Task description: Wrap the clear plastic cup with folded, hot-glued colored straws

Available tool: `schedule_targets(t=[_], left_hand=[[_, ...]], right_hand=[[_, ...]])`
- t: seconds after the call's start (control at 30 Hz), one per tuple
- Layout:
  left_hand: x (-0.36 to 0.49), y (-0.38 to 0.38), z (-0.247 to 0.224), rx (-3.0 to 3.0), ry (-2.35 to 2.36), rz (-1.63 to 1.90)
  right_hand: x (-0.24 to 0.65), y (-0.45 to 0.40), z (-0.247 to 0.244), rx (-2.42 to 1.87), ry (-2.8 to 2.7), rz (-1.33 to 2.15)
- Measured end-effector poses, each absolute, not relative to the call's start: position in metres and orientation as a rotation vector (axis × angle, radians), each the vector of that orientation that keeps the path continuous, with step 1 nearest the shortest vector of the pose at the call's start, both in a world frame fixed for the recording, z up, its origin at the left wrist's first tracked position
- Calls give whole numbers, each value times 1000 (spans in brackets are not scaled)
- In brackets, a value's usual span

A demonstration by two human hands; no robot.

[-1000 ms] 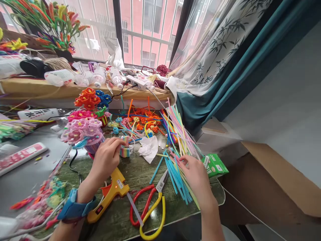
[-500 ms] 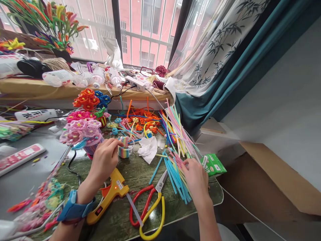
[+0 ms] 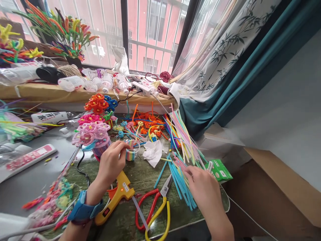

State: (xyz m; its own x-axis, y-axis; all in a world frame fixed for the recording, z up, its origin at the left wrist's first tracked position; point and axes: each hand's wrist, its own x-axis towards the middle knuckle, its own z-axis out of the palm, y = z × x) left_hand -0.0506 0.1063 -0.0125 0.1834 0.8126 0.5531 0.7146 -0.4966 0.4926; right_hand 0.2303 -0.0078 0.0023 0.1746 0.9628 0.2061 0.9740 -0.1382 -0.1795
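My left hand [image 3: 112, 162] is closed, fingertips pinching the rim of a small clear plastic ring or cup partly wrapped in pastel-striped pipe cleaners [image 3: 130, 155]. Its far side stays bare and see-through. My right hand [image 3: 203, 182] reaches into the loose stems, thumb and fingers pinched at the pink pipe cleaners [image 3: 179, 161]; how many it grips is hidden. Blue pipe cleaners [image 3: 179, 182] lie just left of that hand. Below my left hand rests a yellow glue gun [image 3: 117, 192], its small light lit. Scissors with red and yellow handles [image 3: 164, 192] lie between my hands.
Pink fuzzy flowers [image 3: 91, 132] stand left of my left hand. A crumpled white tissue [image 3: 152, 152] lies at mid-table. Behind it are orange pipe-cleaner pieces [image 3: 150, 118]. A green packet [image 3: 220, 170] sits at the right edge, beside an open cardboard box [image 3: 283, 180].
The whole scene has shifted right and slightly down in view as the head turned. Both hands keep nearly the same places, the left at the striped piece, the right at the pink pipe cleaners.
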Motion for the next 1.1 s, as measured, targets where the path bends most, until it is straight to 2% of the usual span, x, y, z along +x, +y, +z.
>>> schedule_targets(t=[0.1,0.3,0.43,0.57,0.73,1.1], left_hand=[[-47,103,-6,2160,1435,1268],[-38,93,7,1560,1011,1144],[-36,93,5,1252,972,1328],[-43,97,3,1006,964,1526],[-46,98,4,955,927,1582],[-37,96,2,920,858,1492]], right_hand=[[217,4,10,-2120,-1817,108],[159,62,24,-1446,-1878,395],[125,94,23,-1200,-1891,636],[119,107,13,-1020,-1524,1062],[122,109,1,-779,-1056,1376],[117,108,-15,-636,-667,1677]])
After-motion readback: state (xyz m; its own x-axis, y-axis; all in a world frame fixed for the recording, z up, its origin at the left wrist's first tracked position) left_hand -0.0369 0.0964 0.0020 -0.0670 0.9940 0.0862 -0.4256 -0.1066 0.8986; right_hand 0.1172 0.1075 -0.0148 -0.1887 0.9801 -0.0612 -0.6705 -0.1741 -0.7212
